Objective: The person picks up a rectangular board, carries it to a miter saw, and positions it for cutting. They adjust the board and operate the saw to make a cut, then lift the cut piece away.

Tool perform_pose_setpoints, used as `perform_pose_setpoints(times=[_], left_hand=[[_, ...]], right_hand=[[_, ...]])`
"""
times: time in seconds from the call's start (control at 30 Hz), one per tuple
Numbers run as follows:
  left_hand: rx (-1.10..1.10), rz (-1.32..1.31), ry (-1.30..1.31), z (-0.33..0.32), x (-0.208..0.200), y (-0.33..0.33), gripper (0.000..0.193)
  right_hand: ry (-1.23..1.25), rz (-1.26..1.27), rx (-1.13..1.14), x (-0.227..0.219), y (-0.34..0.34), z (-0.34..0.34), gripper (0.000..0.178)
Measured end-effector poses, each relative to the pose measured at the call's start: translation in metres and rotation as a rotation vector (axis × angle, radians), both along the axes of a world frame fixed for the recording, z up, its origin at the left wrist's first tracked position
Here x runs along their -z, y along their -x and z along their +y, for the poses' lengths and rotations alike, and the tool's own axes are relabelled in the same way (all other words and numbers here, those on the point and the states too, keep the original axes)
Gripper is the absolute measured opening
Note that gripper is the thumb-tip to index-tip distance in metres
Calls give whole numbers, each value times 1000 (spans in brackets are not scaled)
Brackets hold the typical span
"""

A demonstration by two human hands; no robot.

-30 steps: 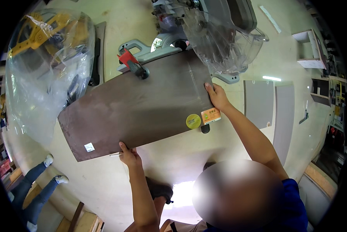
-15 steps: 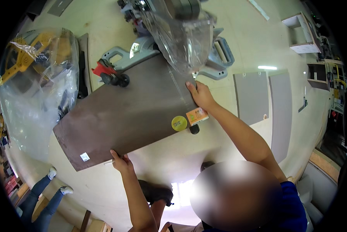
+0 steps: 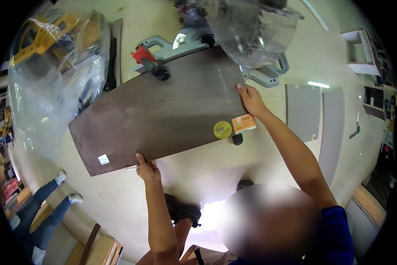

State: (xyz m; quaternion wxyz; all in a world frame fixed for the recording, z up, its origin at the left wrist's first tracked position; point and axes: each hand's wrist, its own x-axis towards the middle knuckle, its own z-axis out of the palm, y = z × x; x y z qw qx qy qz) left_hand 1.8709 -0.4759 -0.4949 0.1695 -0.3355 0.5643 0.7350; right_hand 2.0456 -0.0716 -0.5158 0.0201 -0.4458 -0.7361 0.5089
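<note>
A wide dark brown board (image 3: 154, 119) lies on a miter saw's grey metal base (image 3: 269, 76). My left hand (image 3: 149, 170) grips the board's near edge, thumb on top and fingers curled underneath. A thin pale stick (image 3: 131, 168) pokes out beside those fingers. At the right end, my right hand (image 3: 252, 101) holds the board's edge with the thumb on its top face. Close to that hand are an orange label (image 3: 243, 124) and a round yellow sticker (image 3: 222, 130). A red and black clamp (image 3: 152, 64) reaches over the far edge. The saw's clear plastic guard (image 3: 256, 37) hangs above the board's far right corner.
To the left, a yellow machine (image 3: 43, 39) sits under clear plastic sheeting (image 3: 39, 115). Two grey panels (image 3: 302, 110) lie on the floor at right, near an open box frame (image 3: 359, 51). Another person's legs (image 3: 48, 214) show at lower left.
The whole view has shifted, so saw, board and panels appear further right, with the board also higher. Both hands keep their grip on the board.
</note>
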Motion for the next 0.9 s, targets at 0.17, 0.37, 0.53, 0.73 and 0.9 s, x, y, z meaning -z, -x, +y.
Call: perform_pose_setpoints(times=[0.17,0.37,0.53,0.73,0.9], left_hand=[[85,-32,106,-8,-4,3,44],[445,-229,436,-24,-53,-25,41],[563,350,509,20,-93,-6,35],[753,959,550,163,-132,95,17],[759,1154,582,230,-128,147,32]], right_hand=[[18,67,42,2,-1,-1,65],[-105,-68,48,-15,0,-2,64],[-709,37,-132,-74,-4,-12,35],[-101,406,-349,-152,80,-55,23],[-310,724,-205,-174,179,-69,28]])
